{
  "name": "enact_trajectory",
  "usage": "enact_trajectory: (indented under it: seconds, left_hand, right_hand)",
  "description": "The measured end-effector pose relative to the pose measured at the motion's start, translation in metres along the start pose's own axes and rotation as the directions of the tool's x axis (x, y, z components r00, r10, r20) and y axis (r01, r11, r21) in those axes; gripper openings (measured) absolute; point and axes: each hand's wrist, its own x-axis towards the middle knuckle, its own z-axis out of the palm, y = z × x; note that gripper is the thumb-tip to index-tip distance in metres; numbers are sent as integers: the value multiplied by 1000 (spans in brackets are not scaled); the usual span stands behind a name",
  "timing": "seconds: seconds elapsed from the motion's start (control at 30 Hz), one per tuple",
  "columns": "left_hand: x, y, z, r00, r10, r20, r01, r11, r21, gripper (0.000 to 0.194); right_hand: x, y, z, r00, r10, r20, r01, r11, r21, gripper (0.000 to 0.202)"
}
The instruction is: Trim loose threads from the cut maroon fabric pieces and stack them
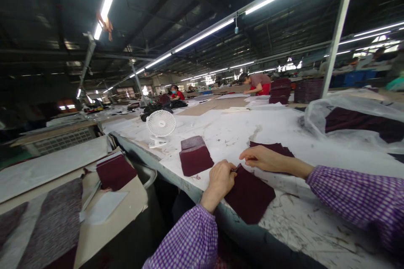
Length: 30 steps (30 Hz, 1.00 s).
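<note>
My left hand (220,179) is closed at the upper left corner of a dark maroon fabric piece (251,195), its thumb and fingers pinching the edge. That piece lies flat near the table's front edge, with one corner over it. Just to the right, my right hand (260,158) hovers with fingers stretched loosely toward the same corner, apart from the left and with no cloth visible in it. Partly hidden behind the right hand is a pile of maroon fabric pieces (285,150). Left of my hands lies another maroon fabric stack (196,160), a greyish piece at its far end.
A white fan (160,123) stands on the paper-covered table (221,128). At right sits a clear plastic bag (318,119) with dark cloth. A lower surface at left holds a maroon stack (116,171) and grey cloth (53,218). Two people work farther back.
</note>
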Motion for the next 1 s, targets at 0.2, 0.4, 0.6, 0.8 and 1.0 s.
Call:
enact_trajectory:
  seconds: [0.2,0.4,0.6,0.8,1.0]
  left_hand:
    - [25,-12,-16,944,18,328,121,909,-398,19]
    - [31,-28,-20,919,38,393,226,766,-602,24]
    - [24,-29,-3,976,20,217,85,884,-460,30]
    - [18,-29,-1,989,22,144,38,917,-397,31]
    - [16,-28,-3,990,49,135,14,903,-429,28]
  right_hand:
    - [7,1,-2,984,-177,34,178,984,-27,27]
    - [6,-4,-6,992,-79,96,64,987,147,28]
    - [7,-3,-5,984,-161,77,161,987,5,24]
    - [10,-9,-2,977,-182,110,189,980,-55,20]
    - [14,-10,4,981,-168,99,178,978,-105,16]
